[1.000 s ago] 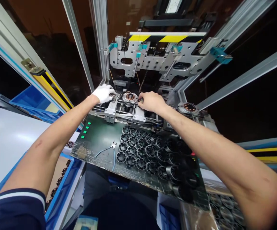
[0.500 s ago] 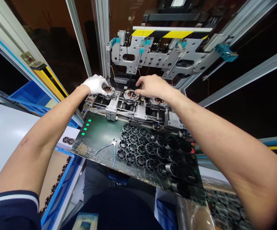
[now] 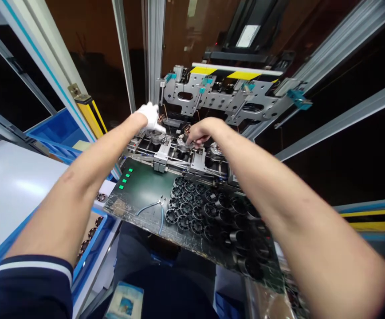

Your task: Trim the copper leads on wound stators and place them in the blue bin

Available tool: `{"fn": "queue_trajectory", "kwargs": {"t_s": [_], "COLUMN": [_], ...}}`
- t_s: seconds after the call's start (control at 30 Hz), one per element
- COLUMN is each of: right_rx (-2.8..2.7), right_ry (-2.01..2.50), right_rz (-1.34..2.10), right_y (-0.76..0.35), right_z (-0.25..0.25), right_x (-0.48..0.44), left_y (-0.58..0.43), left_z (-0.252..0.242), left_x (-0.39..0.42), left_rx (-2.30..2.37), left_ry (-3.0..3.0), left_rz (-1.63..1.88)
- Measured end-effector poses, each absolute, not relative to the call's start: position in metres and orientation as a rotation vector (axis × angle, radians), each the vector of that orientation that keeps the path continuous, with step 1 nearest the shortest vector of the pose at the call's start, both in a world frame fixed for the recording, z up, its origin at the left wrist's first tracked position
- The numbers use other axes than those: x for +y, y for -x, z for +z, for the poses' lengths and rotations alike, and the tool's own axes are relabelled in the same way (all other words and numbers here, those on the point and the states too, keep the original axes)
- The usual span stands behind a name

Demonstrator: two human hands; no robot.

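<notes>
Copper-wound ring [image 3: 187, 129] sat tilted at the middle fixture [image 3: 183, 144], just left of the right hand's [image 3: 201, 132] fingers, which grasped it; being round, it offered no clear long axis, and the right hand was the nearer one. Left gloved hand [image 3: 150, 117] appeared to pinch a second ring [image 3: 161, 118], to the right of its fingers, above the left fixture [image 3: 158, 138]. Counted: two rings at the hands, three fixtures, one pair of pliers [image 3: 161, 203] and, on the counter [image 3: 149, 186], at least fifteen dark housings [image 3: 186, 208], the shaded end uncountable.
</notes>
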State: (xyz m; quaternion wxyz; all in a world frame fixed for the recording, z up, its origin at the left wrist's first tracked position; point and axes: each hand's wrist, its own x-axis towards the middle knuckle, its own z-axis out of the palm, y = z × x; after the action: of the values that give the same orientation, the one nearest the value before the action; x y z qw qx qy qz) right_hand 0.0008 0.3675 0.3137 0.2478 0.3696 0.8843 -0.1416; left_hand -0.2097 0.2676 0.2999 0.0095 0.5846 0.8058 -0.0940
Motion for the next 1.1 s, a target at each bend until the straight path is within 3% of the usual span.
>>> {"fn": "queue_trajectory", "kwargs": {"t_s": [0.13,0.3,0.43,0.63,0.77,0.93,1.1], "right_rx": [2.487,2.518,2.557,2.767,2.864,2.749,2.501], "right_ry": [-0.914,-0.604,-0.467,-0.383,-0.611,-1.193,-1.477], "right_rz": [-0.288,-0.306,-0.237,-0.204,-0.097,0.169,0.118], "right_y": [-0.018,-0.02,-0.012,-0.044,-0.106,-0.203,-0.279], "right_z": [0.328,0.271,0.216,0.212,0.266,0.335,0.317], "right_x": [0.335,0.24,0.172,0.173,0.247,0.367,0.432], "left_y": [0.215,0.177,0.148,0.157,0.156,0.087,-0.013], "left_z": [0.305,0.223,0.164,0.175,0.225,0.28,0.279], "left_x": [0.209,0.116,0.068,0.037,0.062,0.162,0.282], "left_rx": [2.395,2.158,2.211,2.285,2.332,2.199,2.074], "left_ry": [-2.067,-1.906,-1.821,-1.916,-2.073,-2.336,-2.483], "left_rz": [-0.313,-0.56,-0.558,-0.382,-0.157,0.128,0.195]}}
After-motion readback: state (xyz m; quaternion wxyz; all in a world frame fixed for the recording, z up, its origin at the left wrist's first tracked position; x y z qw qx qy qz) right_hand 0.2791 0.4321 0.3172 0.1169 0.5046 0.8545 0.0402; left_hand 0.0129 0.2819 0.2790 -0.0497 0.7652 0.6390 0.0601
